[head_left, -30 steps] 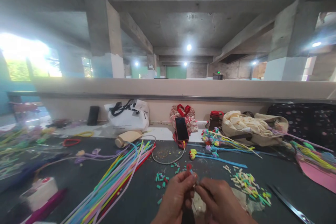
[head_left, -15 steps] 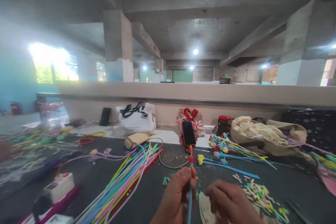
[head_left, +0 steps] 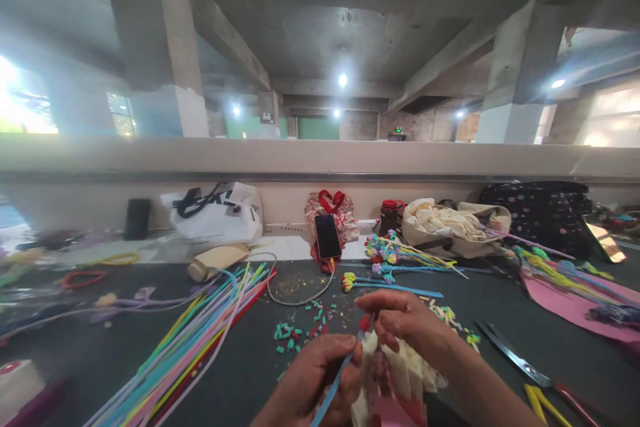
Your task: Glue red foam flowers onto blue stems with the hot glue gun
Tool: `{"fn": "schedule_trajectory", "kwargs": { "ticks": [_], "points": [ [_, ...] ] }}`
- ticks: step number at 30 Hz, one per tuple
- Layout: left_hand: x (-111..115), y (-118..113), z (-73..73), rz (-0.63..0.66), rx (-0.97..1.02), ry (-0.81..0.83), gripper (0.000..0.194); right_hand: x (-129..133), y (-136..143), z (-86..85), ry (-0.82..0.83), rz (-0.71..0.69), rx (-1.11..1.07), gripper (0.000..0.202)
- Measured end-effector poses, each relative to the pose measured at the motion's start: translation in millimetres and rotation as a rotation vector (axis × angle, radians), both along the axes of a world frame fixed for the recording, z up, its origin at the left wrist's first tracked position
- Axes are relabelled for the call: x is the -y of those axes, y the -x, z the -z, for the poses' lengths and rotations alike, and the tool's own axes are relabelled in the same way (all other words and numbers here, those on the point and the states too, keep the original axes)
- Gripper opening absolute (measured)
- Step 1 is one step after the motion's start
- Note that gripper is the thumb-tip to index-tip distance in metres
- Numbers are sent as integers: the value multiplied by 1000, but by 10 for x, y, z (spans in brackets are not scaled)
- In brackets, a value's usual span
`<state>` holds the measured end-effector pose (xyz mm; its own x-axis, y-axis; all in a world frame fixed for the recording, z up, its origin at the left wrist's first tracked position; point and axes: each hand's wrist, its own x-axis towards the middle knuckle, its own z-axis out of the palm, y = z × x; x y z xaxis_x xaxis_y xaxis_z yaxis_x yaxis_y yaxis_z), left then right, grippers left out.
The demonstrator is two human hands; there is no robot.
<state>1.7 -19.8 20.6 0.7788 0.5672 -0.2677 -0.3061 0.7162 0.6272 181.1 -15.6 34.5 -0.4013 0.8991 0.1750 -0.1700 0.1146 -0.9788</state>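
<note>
My left hand [head_left: 325,373] is closed in a pinch on a blue chenille stem [head_left: 332,392], held at a slant with its lower end toward me. A small red tuft [head_left: 366,323] sits at the stem's upper end. The fingers of my right hand [head_left: 400,320] are bent around this tuft, the index finger reaching over it from the right. Below the hands lies a crumpled cream cloth [head_left: 407,363], and a pink and red item [head_left: 395,407] shows in front of it. Short green cut pieces [head_left: 286,332] are scattered left of the hands.
A bundle of coloured stems [head_left: 200,340] spreads on the left. Scissors [head_left: 520,360] lie open at the right. Finished flower stems [head_left: 400,287], a phone [head_left: 327,237] with a cable, a white bag [head_left: 220,217] and a cloth bundle [head_left: 440,227] stand farther back.
My right hand has moved up and left from the cloth to the red tuft. My left hand has tilted the stem. The view has turned right, bringing the scissors in fully.
</note>
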Motion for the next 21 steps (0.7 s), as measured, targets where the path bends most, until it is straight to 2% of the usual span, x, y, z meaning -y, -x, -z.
{"fn": "schedule_trajectory", "kwargs": {
  "ticks": [6,12,21],
  "points": [
    [132,-33,-50,-59,-9,12,15,31,-3,-1,-29,7,76,28],
    [109,-51,-10,-64,-32,21,18,5,7,27,-100,8,95,18],
    [123,-53,-15,-57,44,12,17,-9,44,102,-64,-10,-14,12]
  ]
}}
